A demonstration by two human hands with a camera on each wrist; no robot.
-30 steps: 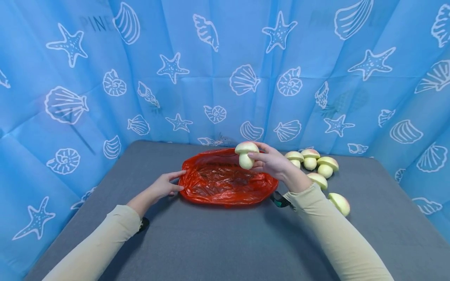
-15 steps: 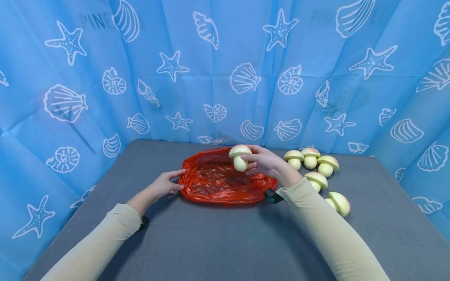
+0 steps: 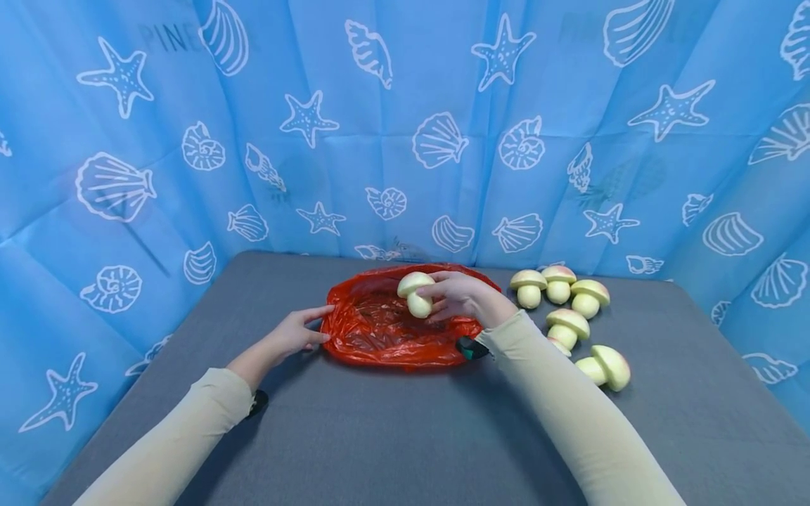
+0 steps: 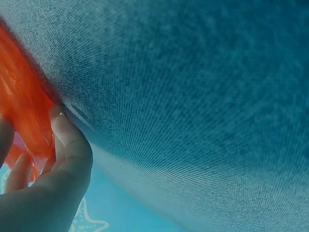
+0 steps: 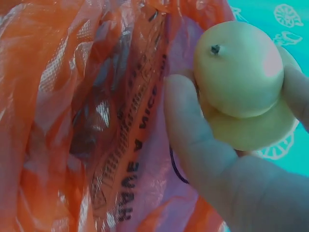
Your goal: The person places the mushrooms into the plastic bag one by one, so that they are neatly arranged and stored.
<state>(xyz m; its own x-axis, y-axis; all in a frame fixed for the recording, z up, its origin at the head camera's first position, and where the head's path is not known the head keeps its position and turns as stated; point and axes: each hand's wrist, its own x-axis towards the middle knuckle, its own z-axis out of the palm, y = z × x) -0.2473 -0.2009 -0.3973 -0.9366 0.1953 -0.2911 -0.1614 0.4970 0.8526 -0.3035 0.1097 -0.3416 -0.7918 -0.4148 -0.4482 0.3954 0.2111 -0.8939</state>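
A red plastic bag (image 3: 392,355) lies on the grey table with its mouth spread wide. At its left edge, my left hand (image 3: 287,339) holds the rim; the left wrist view shows the thumb (image 4: 70,133) against the orange-looking plastic (image 4: 21,92). My right hand (image 3: 462,299) grips a toy mushroom (image 3: 414,284) over the bag's opening. The mushroom is pale yellow-green with a rounded cap and thick stem, and it tilts slightly. In the right wrist view the mushroom (image 5: 241,72) shows a dark spot on its rounded end, and black print marks the bag (image 5: 140,145).
Several similar mushrooms (image 3: 559,284) stand at the back right of the table (image 3: 380,436). Another mushroom (image 3: 609,367) lies on its side nearer the front, and one is partly hidden by the right sleeve (image 3: 557,400). A blue shell-patterned curtain (image 3: 392,161) hangs behind.
My right hand has moved left and lower with the mushroom, farther over the bag's opening. More of the mushrooms on the right now show past the arm. My left hand has stayed put.
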